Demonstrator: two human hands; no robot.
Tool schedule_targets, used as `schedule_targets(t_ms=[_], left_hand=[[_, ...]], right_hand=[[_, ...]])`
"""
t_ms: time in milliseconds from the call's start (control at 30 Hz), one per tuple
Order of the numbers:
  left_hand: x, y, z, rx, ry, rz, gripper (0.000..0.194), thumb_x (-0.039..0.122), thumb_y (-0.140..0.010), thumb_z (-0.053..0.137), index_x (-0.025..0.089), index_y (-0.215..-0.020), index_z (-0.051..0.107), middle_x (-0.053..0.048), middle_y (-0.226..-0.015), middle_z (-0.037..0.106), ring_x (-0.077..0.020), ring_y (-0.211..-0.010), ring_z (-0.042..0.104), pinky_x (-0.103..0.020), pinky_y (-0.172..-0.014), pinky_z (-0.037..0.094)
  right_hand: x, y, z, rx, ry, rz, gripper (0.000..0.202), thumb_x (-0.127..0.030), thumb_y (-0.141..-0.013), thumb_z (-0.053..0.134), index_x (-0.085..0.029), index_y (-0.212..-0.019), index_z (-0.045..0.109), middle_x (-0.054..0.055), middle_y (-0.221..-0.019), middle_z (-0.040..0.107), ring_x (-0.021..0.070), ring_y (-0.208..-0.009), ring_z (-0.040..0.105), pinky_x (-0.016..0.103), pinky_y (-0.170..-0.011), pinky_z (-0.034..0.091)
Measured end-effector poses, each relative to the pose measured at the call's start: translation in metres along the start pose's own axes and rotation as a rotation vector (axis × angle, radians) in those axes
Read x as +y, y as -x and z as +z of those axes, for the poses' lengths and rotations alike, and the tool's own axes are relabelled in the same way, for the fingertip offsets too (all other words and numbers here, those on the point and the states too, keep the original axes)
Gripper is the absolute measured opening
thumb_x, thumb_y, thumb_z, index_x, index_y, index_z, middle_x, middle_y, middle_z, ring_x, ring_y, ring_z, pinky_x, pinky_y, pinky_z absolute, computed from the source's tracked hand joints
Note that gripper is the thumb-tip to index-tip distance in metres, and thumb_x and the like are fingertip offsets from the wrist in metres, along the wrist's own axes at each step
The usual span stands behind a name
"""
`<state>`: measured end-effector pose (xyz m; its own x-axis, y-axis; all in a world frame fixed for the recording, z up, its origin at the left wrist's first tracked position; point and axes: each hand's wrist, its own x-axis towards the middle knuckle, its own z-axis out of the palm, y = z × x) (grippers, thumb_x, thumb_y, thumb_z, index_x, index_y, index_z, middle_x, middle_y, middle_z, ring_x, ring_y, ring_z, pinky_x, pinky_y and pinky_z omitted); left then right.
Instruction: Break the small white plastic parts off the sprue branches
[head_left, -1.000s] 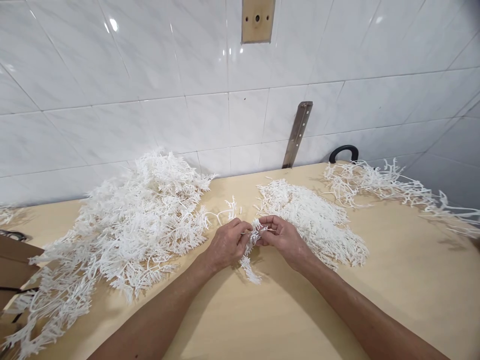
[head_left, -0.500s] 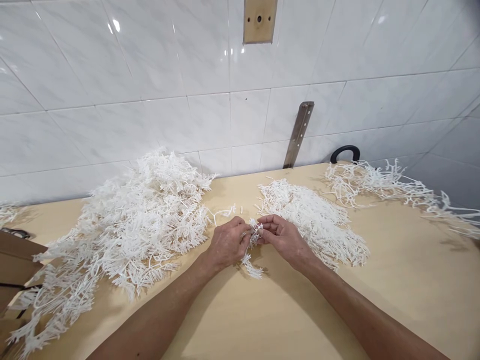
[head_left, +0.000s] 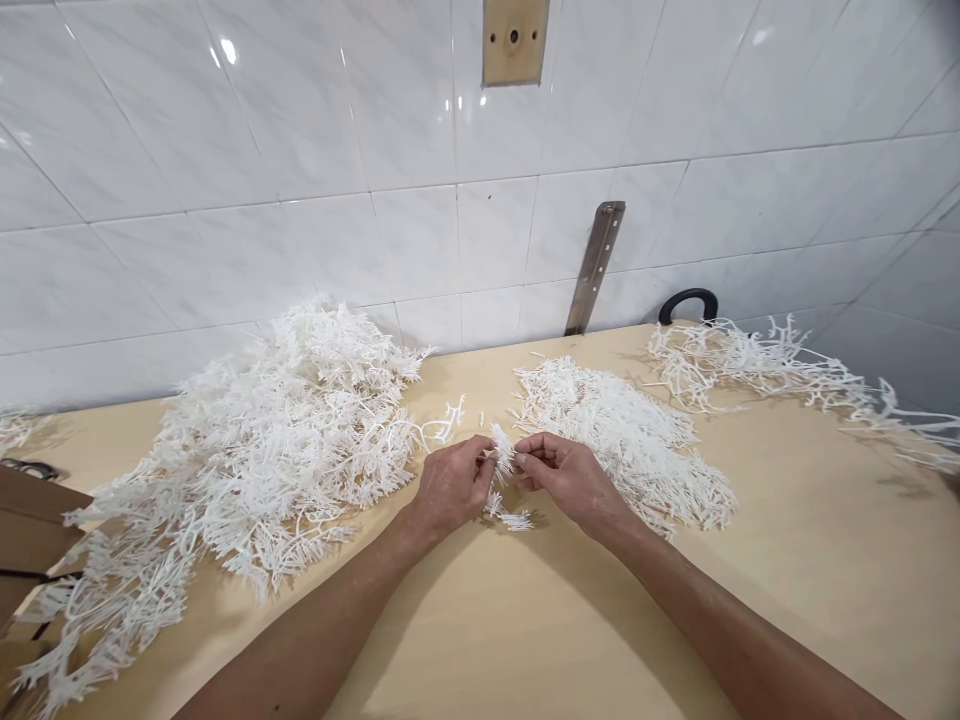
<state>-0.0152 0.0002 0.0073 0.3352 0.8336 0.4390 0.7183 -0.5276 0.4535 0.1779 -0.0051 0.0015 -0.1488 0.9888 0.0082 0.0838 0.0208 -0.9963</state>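
Note:
Near the middle of the table, my left hand (head_left: 456, 482) pinches a white branched plastic sprig (head_left: 502, 452), whose tufts stick up between my hands and hang below my left fingers. My right hand (head_left: 561, 474) closes its thumb and forefinger on the right side of the same sprig. A large heap of white feathery sprigs (head_left: 300, 430) lies to the left of my left hand. Just beyond my right hand spreads a flatter pile of small white pieces (head_left: 615, 430). A bare white stem (head_left: 444, 424) rises behind my left hand.
Bare, tangled white stems (head_left: 780, 365) lie at the back right, beside a black curved handle (head_left: 688, 296). A metal strip (head_left: 595, 268) leans on the tiled wall (head_left: 420, 245). Brown cardboard (head_left: 37, 520) stands at the left edge of the wooden table (head_left: 495, 640).
The sprig has turned between my fingers, its upper tuft now upright and its lower end higher and swung right. The bare stem behind my left hand has tipped upward.

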Motion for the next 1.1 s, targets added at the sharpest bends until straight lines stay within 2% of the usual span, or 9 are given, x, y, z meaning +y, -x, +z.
schedule_targets(t_ms=[233,333,467,633,800,933,1000,1100], left_hand=[[0.0007,0.0007,-0.0005,-0.040,0.043,-0.044,0.015,0.022,-0.088,0.054,0.023,-0.103,0.058,0.002,-0.073,0.070,-0.0153,-0.062,0.063,-0.026,-0.060,0.043],[0.0018,0.0011,-0.0016,-0.029,0.059,-0.016,0.013,0.022,-0.089,0.053,0.023,-0.100,0.059,0.001,-0.075,0.069,-0.0142,-0.063,0.061,-0.025,-0.061,0.042],[0.0028,0.0010,-0.0023,-0.020,0.127,-0.001,0.016,0.023,-0.091,0.051,0.023,-0.104,0.061,0.000,-0.083,0.070,-0.0125,-0.065,0.060,-0.024,-0.063,0.044],[0.0015,-0.0004,-0.0019,-0.042,0.248,-0.048,0.023,0.018,-0.088,0.052,0.023,-0.107,0.065,0.000,-0.082,0.071,-0.0119,-0.066,0.060,-0.023,-0.064,0.047],[0.0001,-0.0046,-0.0010,-0.008,0.421,-0.084,0.028,0.014,-0.085,0.052,0.021,-0.103,0.072,-0.004,-0.098,0.075,-0.0148,-0.080,0.067,-0.026,-0.072,0.052],[0.0004,-0.0069,-0.0022,-0.022,0.461,-0.125,0.029,0.013,-0.083,0.054,0.020,-0.102,0.075,-0.005,-0.098,0.076,-0.0161,-0.081,0.067,-0.028,-0.074,0.052],[0.0016,-0.0074,-0.0043,-0.053,0.484,-0.166,0.030,0.015,-0.082,0.055,0.019,-0.104,0.075,-0.006,-0.098,0.076,-0.0159,-0.079,0.066,-0.027,-0.072,0.052],[0.0047,-0.0080,-0.0087,-0.129,0.549,-0.245,0.032,0.020,-0.082,0.056,0.016,-0.108,0.074,-0.005,-0.087,0.074,-0.0131,-0.065,0.061,-0.024,-0.060,0.047]], right_hand=[[-0.0082,0.0041,0.0010,-0.098,0.041,-0.009,0.031,-0.049,-0.084,0.067,-0.020,-0.096,0.066,0.004,-0.085,0.070,0.0186,-0.072,0.069,0.036,-0.071,0.061],[-0.0097,0.0050,0.0020,-0.146,0.065,0.009,0.030,-0.049,-0.084,0.066,-0.020,-0.089,0.066,0.004,-0.080,0.070,0.0183,-0.068,0.069,0.033,-0.067,0.060],[-0.0081,0.0041,0.0012,-0.134,0.090,0.023,0.030,-0.050,-0.084,0.065,-0.020,-0.081,0.064,0.002,-0.073,0.069,0.0177,-0.063,0.068,0.031,-0.062,0.058],[-0.0064,0.0039,-0.0001,-0.162,0.117,0.012,0.029,-0.048,-0.089,0.059,-0.020,-0.082,0.061,0.002,-0.071,0.070,0.0177,-0.063,0.068,0.030,-0.060,0.055],[-0.0057,0.0047,-0.0012,-0.175,0.208,-0.047,0.029,-0.046,-0.092,0.054,-0.021,-0.079,0.059,0.002,-0.069,0.072,0.0170,-0.063,0.067,0.027,-0.058,0.050],[-0.0052,0.0032,-0.0035,-0.166,0.227,-0.057,0.026,-0.043,-0.091,0.055,-0.020,-0.080,0.059,0.002,-0.069,0.072,0.0176,-0.065,0.068,0.027,-0.060,0.050],[-0.0061,0.0023,-0.0053,-0.148,0.259,-0.064,0.024,-0.042,-0.091,0.056,-0.021,-0.080,0.059,0.002,-0.069,0.072,0.0181,-0.066,0.069,0.028,-0.060,0.051],[-0.0092,0.0022,-0.0078,-0.123,0.303,-0.072,0.022,-0.041,-0.088,0.057,-0.021,-0.079,0.060,0.003,-0.071,0.073,0.0190,-0.067,0.070,0.027,-0.057,0.050]])
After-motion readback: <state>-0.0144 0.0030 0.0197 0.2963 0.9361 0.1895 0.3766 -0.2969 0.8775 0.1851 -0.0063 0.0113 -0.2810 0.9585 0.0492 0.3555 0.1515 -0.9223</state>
